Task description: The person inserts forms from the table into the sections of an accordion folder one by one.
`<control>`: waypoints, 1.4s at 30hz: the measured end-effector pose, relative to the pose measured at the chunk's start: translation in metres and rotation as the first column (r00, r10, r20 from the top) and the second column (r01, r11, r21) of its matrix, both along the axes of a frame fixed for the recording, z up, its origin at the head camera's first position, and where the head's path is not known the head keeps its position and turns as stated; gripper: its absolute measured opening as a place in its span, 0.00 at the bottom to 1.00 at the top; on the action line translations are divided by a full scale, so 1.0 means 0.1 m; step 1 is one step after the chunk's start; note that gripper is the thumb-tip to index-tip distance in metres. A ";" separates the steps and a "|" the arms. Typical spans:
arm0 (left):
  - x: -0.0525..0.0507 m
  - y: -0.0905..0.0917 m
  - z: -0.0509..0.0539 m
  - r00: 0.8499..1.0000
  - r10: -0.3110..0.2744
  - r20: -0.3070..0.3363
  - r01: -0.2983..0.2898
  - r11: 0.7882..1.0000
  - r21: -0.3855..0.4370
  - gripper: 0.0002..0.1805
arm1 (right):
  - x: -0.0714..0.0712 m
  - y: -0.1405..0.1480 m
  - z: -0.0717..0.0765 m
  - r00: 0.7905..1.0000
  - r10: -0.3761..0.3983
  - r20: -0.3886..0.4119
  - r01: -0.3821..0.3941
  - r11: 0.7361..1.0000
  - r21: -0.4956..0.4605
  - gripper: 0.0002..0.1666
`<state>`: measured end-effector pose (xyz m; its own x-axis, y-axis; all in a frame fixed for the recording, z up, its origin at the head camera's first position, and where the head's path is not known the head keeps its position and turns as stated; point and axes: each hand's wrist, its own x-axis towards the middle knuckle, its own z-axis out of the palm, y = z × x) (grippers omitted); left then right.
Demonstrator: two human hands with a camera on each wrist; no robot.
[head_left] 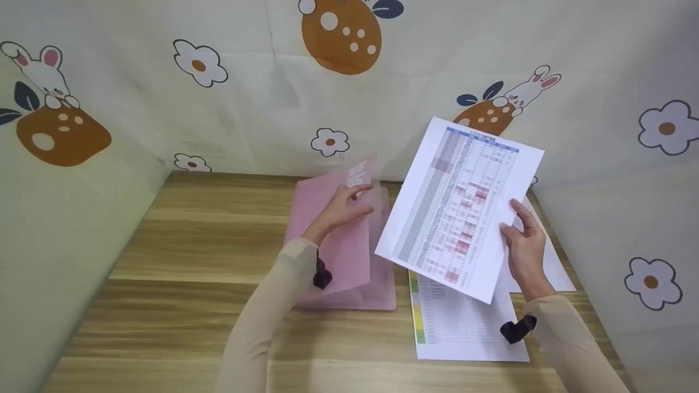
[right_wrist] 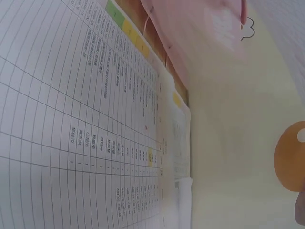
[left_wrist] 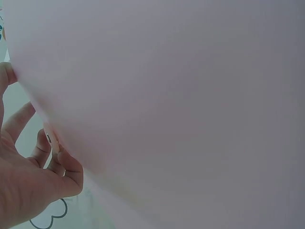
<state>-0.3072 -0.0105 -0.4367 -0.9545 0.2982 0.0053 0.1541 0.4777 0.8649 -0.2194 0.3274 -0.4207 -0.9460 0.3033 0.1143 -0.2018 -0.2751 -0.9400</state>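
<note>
My left hand (head_left: 345, 208) is at the raised cover of a pink plastic folder (head_left: 327, 256), fingers along its free edge. In the left wrist view, that translucent cover (left_wrist: 181, 105) fills most of the picture, and the fingertips of the left hand (left_wrist: 38, 171) meet its edge. My right hand (head_left: 527, 248) pinches the right edge of a white printed sheet (head_left: 437, 218). The sheet, bearing a table with grey and red cells, is held tilted above the other papers. Only a sliver of the right hand (right_wrist: 300, 207) shows in the right wrist view.
Under the raised sheet lies another printed page (head_left: 469, 327) with a green and yellow edge strip. More white paper (head_left: 549, 262) lies to its right. The wooden table (head_left: 180, 262) is bordered by pale cloth walls (head_left: 246, 125) with rabbit and flower prints.
</note>
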 end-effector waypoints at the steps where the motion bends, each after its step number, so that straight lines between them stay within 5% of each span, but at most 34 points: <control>1: 0.00 0.00 0.00 1.000 0.000 0.000 0.000 1.000 -0.002 0.28 | 0.00 -0.02 -0.01 1.000 -0.003 0.008 0.003 1.000 0.017 0.30; 18: 0.01 0.01 0.00 0.999 0.018 0.050 -0.020 0.999 0.043 0.28 | 0.07 -0.30 -0.16 0.993 -0.033 0.117 0.009 0.980 0.198 0.29; 31: 0.00 0.02 0.00 0.999 0.026 0.047 -0.029 0.998 0.062 0.28 | 0.10 -0.44 -0.28 0.981 0.005 0.194 -0.073 0.936 0.344 0.29; 42: 0.00 0.03 -0.01 0.999 0.028 0.031 -0.030 0.998 0.055 0.29 | 0.09 -0.55 -0.33 0.968 0.092 0.235 -0.170 0.927 0.336 0.30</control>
